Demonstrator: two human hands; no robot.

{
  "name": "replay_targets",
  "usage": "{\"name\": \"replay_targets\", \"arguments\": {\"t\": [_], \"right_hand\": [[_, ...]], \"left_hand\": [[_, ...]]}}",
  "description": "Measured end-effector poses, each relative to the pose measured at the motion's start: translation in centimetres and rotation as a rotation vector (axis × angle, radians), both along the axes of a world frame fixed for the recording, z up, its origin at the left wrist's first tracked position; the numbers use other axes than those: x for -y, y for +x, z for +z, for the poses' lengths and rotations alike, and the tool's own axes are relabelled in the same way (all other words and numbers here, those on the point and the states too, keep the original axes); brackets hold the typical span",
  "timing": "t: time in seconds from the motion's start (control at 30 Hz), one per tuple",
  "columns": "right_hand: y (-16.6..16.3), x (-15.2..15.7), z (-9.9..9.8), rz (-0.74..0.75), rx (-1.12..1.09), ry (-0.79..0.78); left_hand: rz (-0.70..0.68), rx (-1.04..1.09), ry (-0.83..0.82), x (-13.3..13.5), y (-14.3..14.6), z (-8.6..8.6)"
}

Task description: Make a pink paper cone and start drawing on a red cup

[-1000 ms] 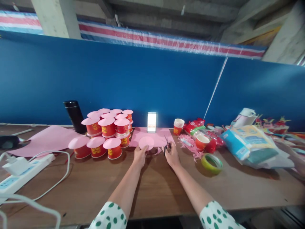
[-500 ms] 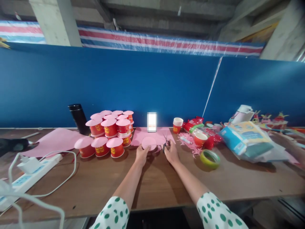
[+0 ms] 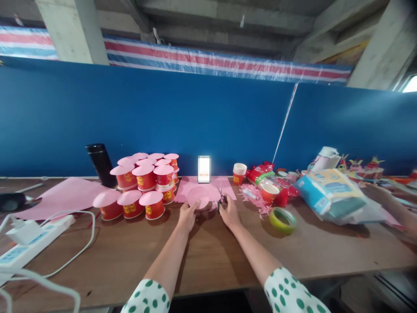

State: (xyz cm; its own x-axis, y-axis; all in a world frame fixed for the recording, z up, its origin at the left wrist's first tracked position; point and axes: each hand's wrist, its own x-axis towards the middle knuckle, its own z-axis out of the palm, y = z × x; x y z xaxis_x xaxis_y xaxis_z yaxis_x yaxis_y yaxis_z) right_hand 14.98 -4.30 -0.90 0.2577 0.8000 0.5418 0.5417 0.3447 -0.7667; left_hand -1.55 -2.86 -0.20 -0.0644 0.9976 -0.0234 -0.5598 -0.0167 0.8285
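1. Nearer than the lit screen (image 3: pixel 204 169), I see brown table (image 3: pixel 208 265) running between both forearms to its near edge.
2. Left of the screen, pink-topped red cups (image 3: pixel 144 181) bound that room; to its right, a yellow-green tape roll (image 3: pixel 278 222).
3. Just before the screen, the left hand (image 3: pixel 187 217) pinches a pink disc (image 3: pixel 198 196), thin and round.
4. Right of that, still nearer than the screen, the right hand (image 3: pixel 230 212) grips dark-handled scissors (image 3: pixel 220 198).

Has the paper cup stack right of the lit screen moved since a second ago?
No: the cup stack keeps about the same spot left of the white strip on the partition.
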Motion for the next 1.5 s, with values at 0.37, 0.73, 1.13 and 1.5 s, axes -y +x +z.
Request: {"name": "replay_targets", "arguments": {"t": [0.37,0.73,1.13,1.5], "right_hand": [[0.04,0.10,0.24,0.012,0.063,0.017],[0.06,0.08,0.16,-0.001,0.092,-0.015],[0.20,0.00,-0.14,0.014,0.121,-0.009],[0.00,0.17,0.12,0.098,0.125,0.090]], "left_hand": [[-0.040,0.244,-0.002,-0.11,-0.55,0.41],[-0.019,0.191,-0.044,-0.20,-0.53,0.21],[-0.046,0.200,-0.018,-0.11,-0.62,0.16],[-0.036,0.191,-0.018,0.02,-0.59,0.50]]}}
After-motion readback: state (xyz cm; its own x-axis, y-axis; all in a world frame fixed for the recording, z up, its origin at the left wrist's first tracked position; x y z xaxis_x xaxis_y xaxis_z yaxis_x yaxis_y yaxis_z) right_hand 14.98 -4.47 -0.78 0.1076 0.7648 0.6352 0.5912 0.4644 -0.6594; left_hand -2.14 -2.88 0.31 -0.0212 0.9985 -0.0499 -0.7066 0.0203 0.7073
